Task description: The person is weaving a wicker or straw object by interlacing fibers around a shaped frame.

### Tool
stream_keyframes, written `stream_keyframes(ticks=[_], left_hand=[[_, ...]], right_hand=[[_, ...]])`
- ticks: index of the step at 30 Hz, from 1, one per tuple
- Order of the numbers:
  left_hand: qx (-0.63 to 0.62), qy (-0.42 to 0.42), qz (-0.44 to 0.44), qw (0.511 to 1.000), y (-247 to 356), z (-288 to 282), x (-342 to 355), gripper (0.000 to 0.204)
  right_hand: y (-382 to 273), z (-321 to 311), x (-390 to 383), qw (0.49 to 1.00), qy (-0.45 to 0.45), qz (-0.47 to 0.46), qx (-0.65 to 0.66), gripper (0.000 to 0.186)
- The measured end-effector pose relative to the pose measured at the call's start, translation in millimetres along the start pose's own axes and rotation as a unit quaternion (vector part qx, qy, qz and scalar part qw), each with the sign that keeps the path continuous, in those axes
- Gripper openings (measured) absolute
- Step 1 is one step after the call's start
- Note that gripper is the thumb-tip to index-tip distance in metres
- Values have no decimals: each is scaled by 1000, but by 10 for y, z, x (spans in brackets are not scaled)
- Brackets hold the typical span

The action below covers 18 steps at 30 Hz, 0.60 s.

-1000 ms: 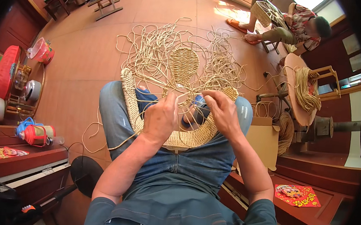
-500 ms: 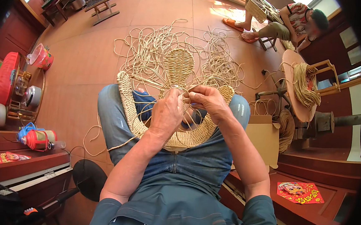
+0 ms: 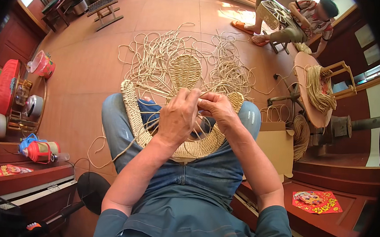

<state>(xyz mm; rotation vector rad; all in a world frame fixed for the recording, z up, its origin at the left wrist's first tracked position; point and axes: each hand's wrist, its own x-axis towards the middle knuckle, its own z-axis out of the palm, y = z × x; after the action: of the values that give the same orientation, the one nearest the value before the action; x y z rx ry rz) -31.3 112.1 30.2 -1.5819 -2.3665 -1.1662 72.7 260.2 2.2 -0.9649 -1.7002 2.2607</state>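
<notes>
A U-shaped woven straw-cord piece (image 3: pixel 191 150) rests across my thighs, its two arms pointing away from me. Past its opening stands an oval woven panel (image 3: pixel 185 70), with many loose cords running out around it. My left hand (image 3: pixel 177 117) is closed at the panel's near end, its fingertips pinched on the cords. Right beside it, my right hand (image 3: pixel 219 108) is closed too, thumb and forefinger pressed together on a thin cord. The fingertips almost touch, and they hide the spot where the cords meet.
Tangled straw cord (image 3: pixel 159 54) spreads over the floor ahead. On the right are a cardboard box (image 3: pixel 271 146) and a round-topped stool (image 3: pixel 303 78) bearing a coil of cord (image 3: pixel 319 92). Farther off, a seated person (image 3: pixel 302 20) handles a woven piece. A red thermos (image 3: pixel 40 151) stands at left.
My left hand has turned slightly and lifted over the cords, and my right fingers have drawn in closer. The seated person has leaned back a little.
</notes>
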Motion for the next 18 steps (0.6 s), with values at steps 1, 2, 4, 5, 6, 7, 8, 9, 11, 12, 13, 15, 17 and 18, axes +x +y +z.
stream_keyframes(ticks=[1,2,4,5,6,7,8,9,11,12,13,15,17,18], left_hand=[[24,-17,16,999,-13,4,67,25],[40,-42,20,998,-27,8,131,23],[55,-87,40,994,-66,19,255,15],[67,-101,44,992,-86,22,299,12],[77,-126,43,988,-101,25,330,9],[60,-119,51,990,-122,26,356,9],[62,-119,55,989,-137,28,367,8],[54,-120,61,989,-151,28,365,8],[39,-120,56,990,-182,21,337,9],[18,-91,66,993,-196,16,312,10],[12,-83,45,995,-208,13,286,11],[2,-71,29,997,-216,15,226,10],[-8,-53,-2,999,-205,31,175,8],[8,-54,-12,998,-193,31,144,10]], right_hand=[[20,-5,18,1000,3,4,0,16],[36,-16,29,1000,0,6,7,15],[47,-43,61,1000,-19,19,-1,14],[52,-48,69,1000,-16,21,-8,14],[51,-52,71,1000,-13,22,-15,15],[45,-54,71,999,-12,22,-20,13],[36,-54,64,1000,-14,24,-10,11],[26,-50,50,999,-15,28,0,10],[-7,-34,26,999,-12,37,12,9],[-25,-26,11,999,-8,44,16,9],[-40,-11,-1,999,-7,42,24,14],[-82,0,7,998,-4,43,41,18],[-93,14,13,998,-2,51,43,27],[-91,24,28,998,-2,50,38,28]])
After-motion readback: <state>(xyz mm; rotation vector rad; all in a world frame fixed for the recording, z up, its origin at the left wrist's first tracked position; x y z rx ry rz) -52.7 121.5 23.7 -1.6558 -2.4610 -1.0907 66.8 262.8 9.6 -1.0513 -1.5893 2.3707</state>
